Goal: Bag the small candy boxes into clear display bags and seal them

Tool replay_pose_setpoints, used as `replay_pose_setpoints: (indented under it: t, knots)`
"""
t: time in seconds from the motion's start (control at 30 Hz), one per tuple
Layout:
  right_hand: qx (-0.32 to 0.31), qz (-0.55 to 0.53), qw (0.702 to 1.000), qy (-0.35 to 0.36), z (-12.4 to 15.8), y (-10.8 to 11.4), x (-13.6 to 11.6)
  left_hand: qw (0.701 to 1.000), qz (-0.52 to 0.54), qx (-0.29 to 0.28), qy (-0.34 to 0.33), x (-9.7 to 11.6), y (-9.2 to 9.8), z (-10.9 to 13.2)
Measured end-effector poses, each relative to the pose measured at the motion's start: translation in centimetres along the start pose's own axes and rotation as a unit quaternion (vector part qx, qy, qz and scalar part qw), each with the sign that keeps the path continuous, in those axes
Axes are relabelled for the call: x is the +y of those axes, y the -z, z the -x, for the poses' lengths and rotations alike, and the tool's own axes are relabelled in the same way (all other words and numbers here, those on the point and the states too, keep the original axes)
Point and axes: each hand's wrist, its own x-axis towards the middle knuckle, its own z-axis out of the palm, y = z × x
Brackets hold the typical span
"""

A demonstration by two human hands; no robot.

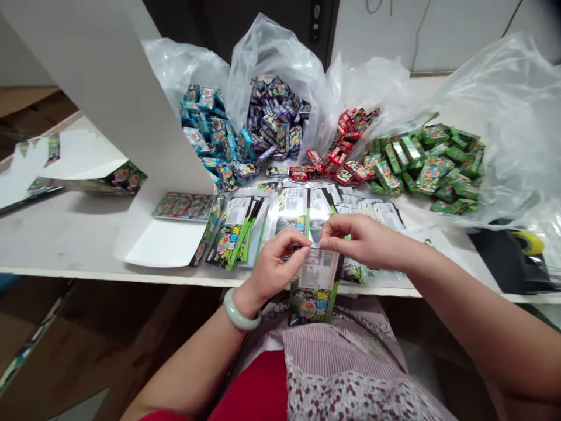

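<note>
Pinching the top edge of a printed card (pixel 314 286), the left hand (pixel 276 263) and right hand (pixel 362 240) grip it closed between thumbs and fingers, at the table's front edge. A pale green bangle (pixel 242 310) rings the left wrist. Beyond, loose cards (pixel 291 210) overlap on the white table (pixel 65 234); blue packets (pixel 204 128), purple packets (pixel 274 117), red packets (pixel 339 146) and green packets (pixel 425 164) heap in clear plastic bags (pixel 272 58) at the top.

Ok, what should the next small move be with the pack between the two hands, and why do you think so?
Probably finish pinching the top edge of the pack, then lay it with the similar packs ahead. The left hand and right hand both grip that edge, so the work there seems unfinished.
</note>
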Motion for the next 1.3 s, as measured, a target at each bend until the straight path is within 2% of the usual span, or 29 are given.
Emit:
replay_pose_setpoints:
  t: [0.13,0.3,0.43,0.57,0.63,0.7,0.77,0.83,0.87,0.9,0.97,1.0,1.07,1.13,1.23,1.3]
  knots:
    - [0.027,0.008,0.999,-0.029,-0.1,-0.6,-0.2,1.000,0.004,0.010,-0.004,-0.2,0.0,0.0]
    - [0.058,0.020,0.998,-0.022,-0.1,-1.4,-0.2,0.999,-0.025,0.043,-0.023,-0.4,-0.6,0.1]
    - [0.049,-0.008,0.998,-0.042,-0.4,-1.3,0.2,0.998,-0.026,0.054,-0.024,-0.6,-0.8,0.1]
    - [-0.012,-0.157,0.982,-0.106,-1.5,-0.8,1.1,0.998,-0.041,0.039,-0.026,-0.2,-0.4,0.1]
    - [-0.074,-0.247,0.955,-0.148,-2.3,-0.9,1.5,0.998,-0.063,0.019,-0.024,0.2,-0.2,0.0]
    - [-0.151,-0.322,0.917,-0.182,-3.0,-1.3,1.9,0.994,-0.101,-0.028,-0.021,0.7,0.1,-0.4]
    - [-0.191,-0.384,0.883,-0.189,-3.8,-1.6,2.6,0.986,-0.142,-0.080,-0.021,1.0,0.5,-1.0]
    - [-0.192,-0.401,0.880,-0.167,-4.2,-1.1,3.5,0.982,-0.165,-0.088,-0.007,1.0,1.2,-1.5]
    - [-0.166,-0.374,0.900,-0.153,-4.1,-0.4,4.2,0.983,-0.172,-0.066,0.011,1.0,1.7,-1.7]
    - [-0.110,-0.327,0.928,-0.143,-3.8,0.7,5.0,0.983,-0.178,-0.024,0.039,0.9,2.3,-1.9]
    - [0.065,-0.202,0.967,-0.142,-2.4,3.7,7.0,0.972,-0.173,0.119,0.107,0.6,3.9,-2.2]
    - [0.176,-0.141,0.962,-0.153,-1.4,5.6,8.3,0.958,-0.153,0.197,0.138,0.3,4.7,-2.4]
    - [0.324,-0.086,0.924,-0.186,0.8,9.2,11.2,0.927,-0.085,0.322,0.175,-0.2,6.0,-2.9]
    - [0.424,-0.045,0.876,-0.228,2.7,12.2,14.3,0.902,-0.003,0.390,0.186,-0.8,6.6,-3.5]
    - [0.508,-0.011,0.814,-0.281,4.2,14.5,18.3,0.879,0.087,0.414,0.220,-1.7,6.5,-4.1]
    - [0.533,-0.008,0.792,-0.298,4.2,14.9,20.0,0.875,0.107,0.399,0.252,-2.6,6.3,-3.8]
